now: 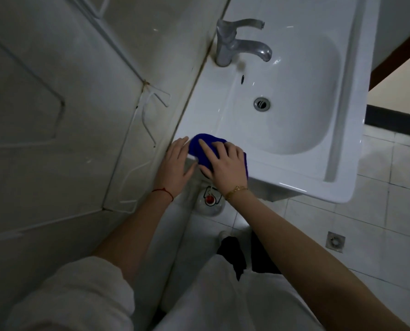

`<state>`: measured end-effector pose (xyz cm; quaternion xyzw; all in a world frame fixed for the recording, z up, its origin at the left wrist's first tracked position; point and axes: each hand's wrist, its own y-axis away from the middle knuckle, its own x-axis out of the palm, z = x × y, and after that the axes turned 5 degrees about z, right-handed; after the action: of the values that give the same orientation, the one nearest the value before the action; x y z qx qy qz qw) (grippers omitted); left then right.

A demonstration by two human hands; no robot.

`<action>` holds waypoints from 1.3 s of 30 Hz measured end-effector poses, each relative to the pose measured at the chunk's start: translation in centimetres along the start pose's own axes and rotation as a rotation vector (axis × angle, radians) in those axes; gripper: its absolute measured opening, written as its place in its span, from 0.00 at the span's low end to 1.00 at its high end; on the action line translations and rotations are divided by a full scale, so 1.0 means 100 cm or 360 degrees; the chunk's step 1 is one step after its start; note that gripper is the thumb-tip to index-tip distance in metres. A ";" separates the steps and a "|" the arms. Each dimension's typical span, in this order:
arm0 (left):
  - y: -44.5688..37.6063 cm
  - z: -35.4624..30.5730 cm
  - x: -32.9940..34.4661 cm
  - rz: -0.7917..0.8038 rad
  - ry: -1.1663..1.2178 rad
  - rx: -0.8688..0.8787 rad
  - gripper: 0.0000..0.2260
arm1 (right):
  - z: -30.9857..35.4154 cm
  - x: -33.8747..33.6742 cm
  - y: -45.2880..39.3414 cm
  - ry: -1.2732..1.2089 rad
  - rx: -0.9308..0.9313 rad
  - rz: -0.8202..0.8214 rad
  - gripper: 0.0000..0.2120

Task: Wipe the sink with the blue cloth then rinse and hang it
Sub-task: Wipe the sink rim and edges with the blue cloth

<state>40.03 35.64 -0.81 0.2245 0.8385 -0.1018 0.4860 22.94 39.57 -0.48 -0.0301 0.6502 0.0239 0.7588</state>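
Cloth on the sink's corner

Blue cloth (205,149) lies on the rim corner of the white sink (294,168), under the right hand (225,163), whose grip is open, fingers straight and pressing flat on it. Just left of that hand, the left hand (175,163) rests with straight fingers at the rim edge, touching the cloth. Beyond both hands, the chrome faucet (237,44) and drain (262,103) sit well apart.

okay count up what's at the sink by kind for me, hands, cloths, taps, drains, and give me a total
Hands: 2, left hand and right hand
Cloths: 1, blue cloth
Taps: 1, tap
Drains: 2, sink drain and floor drain
Total: 6
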 end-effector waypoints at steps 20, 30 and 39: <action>-0.006 -0.050 0.020 -0.0099 0.0019 -0.0394 0.26 | -0.091 -0.020 0.062 -0.0026 -0.0027 -0.0015 0.28; -0.013 -0.135 0.069 -0.0114 0.0070 -0.0476 0.26 | -0.220 -0.038 0.152 -0.0032 -0.0107 -0.0080 0.29; -0.017 -0.215 0.124 -0.0404 0.0057 -0.0871 0.33 | -0.304 -0.056 0.109 -0.0236 -0.0674 0.0071 0.24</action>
<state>17.35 45.94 -0.66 -0.0196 0.8646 0.0721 0.4969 -8.71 48.15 0.24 -0.1724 0.5736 0.1789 0.7806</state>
